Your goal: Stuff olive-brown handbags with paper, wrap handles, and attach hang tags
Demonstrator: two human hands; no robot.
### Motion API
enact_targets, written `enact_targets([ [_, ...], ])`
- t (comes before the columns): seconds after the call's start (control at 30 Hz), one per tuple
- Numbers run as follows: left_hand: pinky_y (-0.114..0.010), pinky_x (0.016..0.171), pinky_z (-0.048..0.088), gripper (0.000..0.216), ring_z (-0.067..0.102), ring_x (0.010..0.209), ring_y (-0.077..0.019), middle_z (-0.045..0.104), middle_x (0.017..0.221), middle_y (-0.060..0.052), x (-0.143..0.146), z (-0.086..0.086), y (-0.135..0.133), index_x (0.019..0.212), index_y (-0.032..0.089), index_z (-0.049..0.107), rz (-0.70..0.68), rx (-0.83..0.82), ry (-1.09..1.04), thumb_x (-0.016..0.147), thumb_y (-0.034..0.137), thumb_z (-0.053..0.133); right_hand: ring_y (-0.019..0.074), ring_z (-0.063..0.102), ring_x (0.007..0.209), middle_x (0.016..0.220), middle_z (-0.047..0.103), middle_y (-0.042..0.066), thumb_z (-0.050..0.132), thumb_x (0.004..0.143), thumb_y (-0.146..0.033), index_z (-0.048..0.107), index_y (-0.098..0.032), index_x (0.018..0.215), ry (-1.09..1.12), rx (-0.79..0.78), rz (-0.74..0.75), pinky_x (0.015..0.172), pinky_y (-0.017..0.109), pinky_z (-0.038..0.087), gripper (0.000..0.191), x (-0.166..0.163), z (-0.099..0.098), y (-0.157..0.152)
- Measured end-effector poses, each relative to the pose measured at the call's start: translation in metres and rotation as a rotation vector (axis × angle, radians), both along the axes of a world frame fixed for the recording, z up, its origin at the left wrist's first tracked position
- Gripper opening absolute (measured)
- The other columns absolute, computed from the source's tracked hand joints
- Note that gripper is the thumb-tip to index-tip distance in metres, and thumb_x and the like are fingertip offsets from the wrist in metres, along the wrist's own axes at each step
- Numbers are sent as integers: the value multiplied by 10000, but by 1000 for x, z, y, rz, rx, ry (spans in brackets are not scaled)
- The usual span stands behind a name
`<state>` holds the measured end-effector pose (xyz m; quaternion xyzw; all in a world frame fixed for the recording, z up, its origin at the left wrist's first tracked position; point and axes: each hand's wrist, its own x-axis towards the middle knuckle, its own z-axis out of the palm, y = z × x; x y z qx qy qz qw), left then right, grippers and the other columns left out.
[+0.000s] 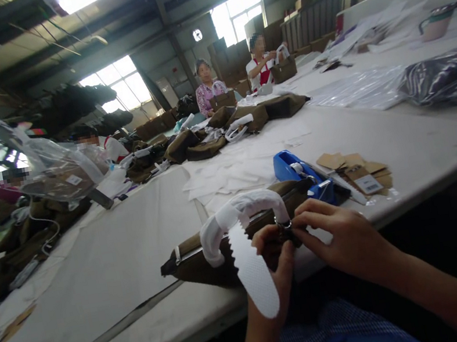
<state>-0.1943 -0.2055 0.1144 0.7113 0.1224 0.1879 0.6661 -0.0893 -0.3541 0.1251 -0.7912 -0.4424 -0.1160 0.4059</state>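
An olive-brown handbag point(191, 263) with a zip along its top lies at the near edge of the table. White wrapping covers its arched handle point(255, 198). From the handle hangs a white strip point(253, 273) with a toothed edge, partly in front of my left hand. My left hand point(282, 259) pinches the bag at the handle's right end, below a metal ring point(283, 225). Opposite it, my right hand point(339, 231) closes its thumb and fingers at the same spot. Fingers hide the small part between them.
Behind the bag stands a blue tape dispenser point(294, 168), with brown card tags point(364, 176) to its right. White sheets point(229, 174) and more olive bags point(192, 145) lie farther back. Co-workers sit across the table. A plastic-wrapped dark bundle point(450, 76) is at right.
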Motion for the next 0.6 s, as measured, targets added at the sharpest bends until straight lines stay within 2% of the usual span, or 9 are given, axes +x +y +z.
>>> enact_targets([
  [0.2, -356, 947, 583, 338, 719, 1059, -240, 741, 1169, -98, -2, -2, 1, 1232, 199, 651, -28, -11, 3, 930, 344, 697, 166, 679, 873, 1011, 666, 20, 615, 971, -243, 696, -237, 966, 99, 105, -1, 788, 302, 518, 81, -3, -9, 2],
  [0.4, -385, 983, 569, 344, 701, 1133, -267, 731, 1213, -116, -2, -3, 1, 1244, 192, 647, -7, 33, 17, 934, 334, 688, 170, 682, 880, 1006, 671, 24, 614, 974, -251, 701, -241, 953, 105, 91, 8, 793, 302, 522, 91, -4, -5, -1],
  [0.6, -393, 986, 566, 340, 712, 1086, -254, 738, 1183, -114, -1, -1, 1, 1238, 185, 644, -16, 9, 12, 931, 322, 687, 180, 684, 866, 1008, 674, 34, 620, 966, -249, 704, -242, 957, 114, 80, 0, 783, 320, 526, 85, -4, -6, 0],
])
